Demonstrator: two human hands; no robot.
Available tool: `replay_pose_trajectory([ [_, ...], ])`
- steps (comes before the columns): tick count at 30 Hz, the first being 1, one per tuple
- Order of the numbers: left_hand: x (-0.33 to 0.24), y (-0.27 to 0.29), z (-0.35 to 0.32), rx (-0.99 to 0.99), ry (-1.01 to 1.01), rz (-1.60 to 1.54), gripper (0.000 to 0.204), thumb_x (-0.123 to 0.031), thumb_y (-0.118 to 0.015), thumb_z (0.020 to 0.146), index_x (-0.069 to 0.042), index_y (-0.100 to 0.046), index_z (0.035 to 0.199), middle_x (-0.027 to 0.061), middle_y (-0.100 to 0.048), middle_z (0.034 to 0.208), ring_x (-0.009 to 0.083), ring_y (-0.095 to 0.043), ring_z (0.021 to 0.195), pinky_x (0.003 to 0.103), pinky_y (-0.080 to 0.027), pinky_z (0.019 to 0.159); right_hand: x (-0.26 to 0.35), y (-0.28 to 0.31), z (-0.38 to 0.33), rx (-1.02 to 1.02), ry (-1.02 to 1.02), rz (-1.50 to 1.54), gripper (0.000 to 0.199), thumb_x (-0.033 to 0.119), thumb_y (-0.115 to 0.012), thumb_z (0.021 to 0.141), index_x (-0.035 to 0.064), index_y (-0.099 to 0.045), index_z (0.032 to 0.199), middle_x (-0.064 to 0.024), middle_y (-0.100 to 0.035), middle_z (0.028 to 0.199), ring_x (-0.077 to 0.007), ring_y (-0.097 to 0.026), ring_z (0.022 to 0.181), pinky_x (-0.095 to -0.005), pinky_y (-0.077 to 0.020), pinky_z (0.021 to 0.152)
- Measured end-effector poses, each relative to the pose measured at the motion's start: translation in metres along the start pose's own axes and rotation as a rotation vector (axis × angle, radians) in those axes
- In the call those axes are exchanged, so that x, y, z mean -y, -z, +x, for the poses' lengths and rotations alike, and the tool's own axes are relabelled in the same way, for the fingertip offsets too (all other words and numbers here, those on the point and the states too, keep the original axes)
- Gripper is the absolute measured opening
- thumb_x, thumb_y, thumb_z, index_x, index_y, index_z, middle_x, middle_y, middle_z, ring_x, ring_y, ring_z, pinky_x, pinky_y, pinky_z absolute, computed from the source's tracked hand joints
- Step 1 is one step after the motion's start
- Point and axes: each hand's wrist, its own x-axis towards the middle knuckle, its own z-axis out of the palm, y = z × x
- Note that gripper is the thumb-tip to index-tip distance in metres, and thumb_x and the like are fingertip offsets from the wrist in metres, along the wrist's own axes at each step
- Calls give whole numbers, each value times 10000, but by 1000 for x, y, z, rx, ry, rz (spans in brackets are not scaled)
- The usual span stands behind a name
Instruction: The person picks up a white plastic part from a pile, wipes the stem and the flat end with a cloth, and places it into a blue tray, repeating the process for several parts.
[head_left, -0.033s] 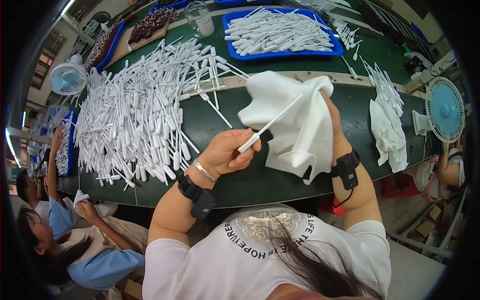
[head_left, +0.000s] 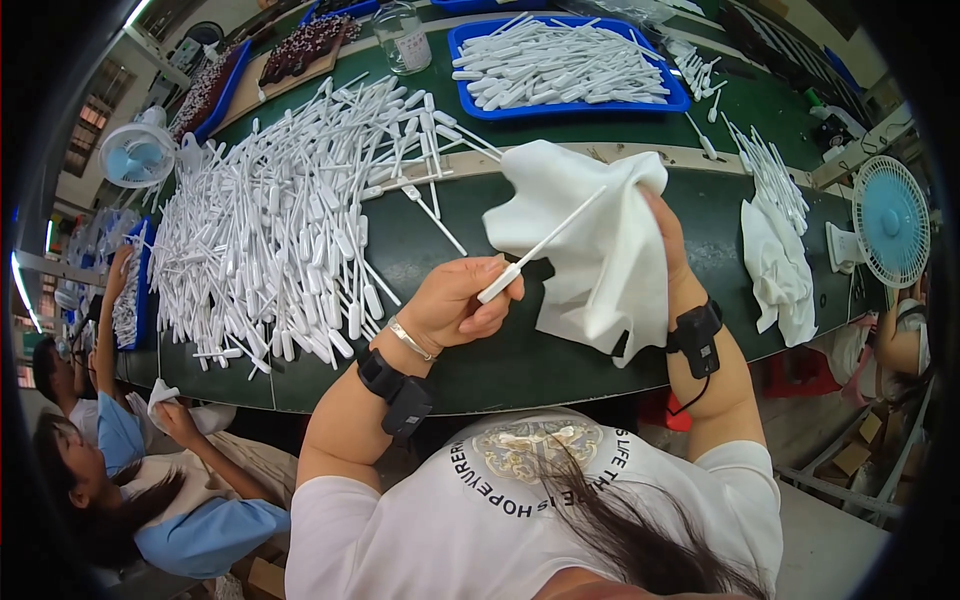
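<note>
Between the thumb and fingers of my left hand (head_left: 458, 308) is a thin white stick (head_left: 553, 238) with a thicker, capsule-shaped end. That thick end sits in my grip, and the thin shaft points up and right across the front of a white cloth (head_left: 610, 265). My right hand (head_left: 670, 235) is closed on the cloth from its right side. Most of its fingers are hidden behind the fabric, which hangs down in loose folds above the table. Left of my hands lies a large heap of similar white sticks (head_left: 285, 230).
A blue tray (head_left: 580, 110) full of white sticks stands at the back, with a glass bottle (head_left: 403, 45) to its left. More sticks lie on a second white cloth (head_left: 775, 260) at the right, near a fan (head_left: 890, 212). Another person (head_left: 190, 500) works at the left.
The cloth's lower folds have shifted very slightly. Both hands keep the same hold on the stick and the cloth.
</note>
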Motion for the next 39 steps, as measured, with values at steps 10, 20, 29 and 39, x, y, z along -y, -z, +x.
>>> replay_pose_trajectory([
  [10,22,-17,18,-498,-69,495,263,-264,-443,894,-13,-521,886,22,-505,561,70,-389,382,189,-302,363,-76,-14,-3,-6,198,-789,237,197,-503,859,27,-466,1020,-40,-537,860,-100,-502,787,-246,-420,734],
  [20,16,-29,11,-444,-532,872,134,-153,-524,856,-23,-534,889,-18,-511,630,27,-417,519,170,-353,479,-72,-21,-5,43,180,-1111,217,192,-490,864,22,-470,998,-56,-544,827,-125,-503,765,-257,-414,726],
  [29,13,-19,5,-509,-528,679,113,-131,-512,859,-23,-536,882,5,-528,656,39,-431,516,167,-348,472,-67,-25,-9,171,11,-1215,243,183,-503,865,23,-484,1046,-14,-534,910,-81,-474,838,-236,-406,739],
  [39,-4,-6,-5,-562,-801,373,121,-149,-513,861,-30,-530,860,24,-536,634,62,-469,481,179,-373,436,-44,-8,-4,109,-143,-957,290,192,-519,853,16,-494,1083,-25,-553,906,-94,-507,824,-252,-424,730],
])
